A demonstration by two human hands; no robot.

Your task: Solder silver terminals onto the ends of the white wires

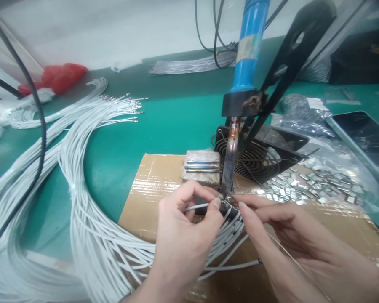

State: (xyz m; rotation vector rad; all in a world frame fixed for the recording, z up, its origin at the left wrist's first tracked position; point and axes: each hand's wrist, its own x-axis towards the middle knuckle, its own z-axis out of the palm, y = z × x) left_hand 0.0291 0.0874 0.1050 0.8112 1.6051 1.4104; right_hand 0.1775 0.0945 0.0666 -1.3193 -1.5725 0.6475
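My left hand [185,227] pinches the end of a white wire [196,206] between thumb and forefinger, right under the tip of a soldering iron [230,166]. The iron has a blue handle [251,42] and hangs in a black stand [287,63]. My right hand [290,235] holds a thin strand of solder wire [290,252], its fingertips meeting the left hand's at the iron tip. Both hands rest over a brown cardboard sheet [145,198]. More white wires fan out below the left hand.
A big bundle of white wires [72,176] loops across the green table [177,113] at left. Behind the iron stand a black fan [259,155] and a grey block [202,168]. Small metal pieces [303,185] lie in plastic at right. A red bag [60,78] sits far left.
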